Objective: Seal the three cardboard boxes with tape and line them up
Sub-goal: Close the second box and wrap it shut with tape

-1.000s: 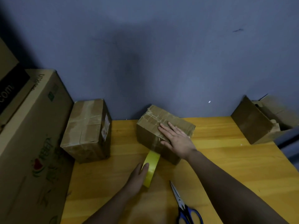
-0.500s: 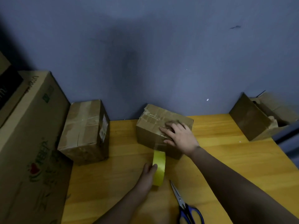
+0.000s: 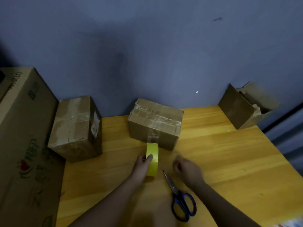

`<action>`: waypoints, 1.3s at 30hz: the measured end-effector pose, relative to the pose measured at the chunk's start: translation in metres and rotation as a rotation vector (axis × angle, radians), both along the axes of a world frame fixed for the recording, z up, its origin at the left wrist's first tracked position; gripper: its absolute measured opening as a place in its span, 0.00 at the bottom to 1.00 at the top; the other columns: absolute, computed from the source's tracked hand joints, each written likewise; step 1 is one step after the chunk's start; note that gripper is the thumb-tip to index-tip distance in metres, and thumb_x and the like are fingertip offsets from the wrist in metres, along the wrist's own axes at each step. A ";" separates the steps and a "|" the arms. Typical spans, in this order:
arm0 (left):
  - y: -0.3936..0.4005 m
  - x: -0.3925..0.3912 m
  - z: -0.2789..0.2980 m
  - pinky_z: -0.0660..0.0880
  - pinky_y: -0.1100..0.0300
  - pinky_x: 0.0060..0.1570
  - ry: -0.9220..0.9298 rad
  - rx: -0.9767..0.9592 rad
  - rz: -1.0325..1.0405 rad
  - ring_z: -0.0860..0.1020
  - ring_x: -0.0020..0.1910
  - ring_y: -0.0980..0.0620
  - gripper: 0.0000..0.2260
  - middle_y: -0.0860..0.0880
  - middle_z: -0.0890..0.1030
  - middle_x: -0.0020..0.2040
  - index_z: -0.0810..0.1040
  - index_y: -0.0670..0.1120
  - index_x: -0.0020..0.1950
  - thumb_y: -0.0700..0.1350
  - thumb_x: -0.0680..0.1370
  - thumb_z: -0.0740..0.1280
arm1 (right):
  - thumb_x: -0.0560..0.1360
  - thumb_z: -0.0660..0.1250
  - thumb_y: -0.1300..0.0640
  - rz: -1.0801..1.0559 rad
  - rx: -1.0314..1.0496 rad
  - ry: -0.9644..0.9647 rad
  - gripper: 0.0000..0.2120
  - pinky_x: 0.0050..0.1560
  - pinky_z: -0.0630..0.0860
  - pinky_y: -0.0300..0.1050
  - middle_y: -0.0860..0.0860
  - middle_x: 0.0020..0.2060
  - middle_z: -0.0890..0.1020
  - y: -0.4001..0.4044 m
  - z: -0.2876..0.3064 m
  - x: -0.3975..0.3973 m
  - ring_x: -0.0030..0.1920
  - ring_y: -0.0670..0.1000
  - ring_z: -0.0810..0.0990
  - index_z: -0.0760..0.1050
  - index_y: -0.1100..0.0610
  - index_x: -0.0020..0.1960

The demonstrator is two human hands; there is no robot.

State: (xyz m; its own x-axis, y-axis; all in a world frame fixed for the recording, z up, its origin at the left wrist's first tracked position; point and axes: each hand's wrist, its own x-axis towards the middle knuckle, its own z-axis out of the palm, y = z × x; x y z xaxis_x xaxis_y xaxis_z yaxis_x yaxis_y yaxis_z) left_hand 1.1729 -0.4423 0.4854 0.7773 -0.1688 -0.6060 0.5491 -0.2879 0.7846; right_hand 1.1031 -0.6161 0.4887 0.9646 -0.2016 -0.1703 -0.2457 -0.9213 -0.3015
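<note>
A brown cardboard box [image 3: 155, 122] with taped flaps sits at the middle of the wooden table [image 3: 221, 158]. A clear strip of tape runs from its near face down to a yellow tape roll [image 3: 152, 159], which my left hand [image 3: 142, 164] grips on the table. My right hand [image 3: 186, 171], blurred and loosely curled, hovers empty just above blue-handled scissors [image 3: 180, 197]. A second taped box [image 3: 75, 126] stands at the left by the wall. A third box [image 3: 242, 107] with open flaps sits at the far right corner.
A large printed carton [image 3: 24, 145] fills the left side beside the table. A blue-grey wall [image 3: 147, 54] runs behind the boxes. The table's right edge drops off next to the open box.
My right hand has left the top of the middle box and drawn back toward the scissors. The tape roll has turned more upright, still in my left hand.
</note>
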 end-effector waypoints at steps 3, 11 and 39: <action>-0.002 0.001 0.001 0.68 0.58 0.48 -0.029 0.049 -0.009 0.73 0.52 0.46 0.18 0.45 0.74 0.54 0.68 0.42 0.66 0.52 0.81 0.60 | 0.79 0.57 0.44 0.032 -0.120 0.323 0.15 0.42 0.70 0.43 0.51 0.51 0.80 0.006 -0.021 -0.032 0.51 0.53 0.79 0.74 0.52 0.55; -0.004 -0.005 -0.002 0.70 0.55 0.49 -0.057 0.115 -0.027 0.74 0.51 0.45 0.18 0.45 0.74 0.52 0.68 0.42 0.66 0.52 0.81 0.59 | 0.76 0.62 0.43 0.002 -0.312 0.597 0.16 0.44 0.69 0.40 0.49 0.53 0.80 0.015 -0.032 -0.066 0.54 0.49 0.79 0.75 0.52 0.58; 0.004 0.000 0.000 0.70 0.56 0.50 -0.040 0.064 0.009 0.73 0.51 0.45 0.17 0.37 0.75 0.59 0.67 0.38 0.69 0.42 0.81 0.59 | 0.66 0.66 0.28 -0.067 0.416 0.469 0.30 0.39 0.66 0.42 0.49 0.43 0.76 -0.054 0.055 0.022 0.41 0.47 0.73 0.68 0.53 0.51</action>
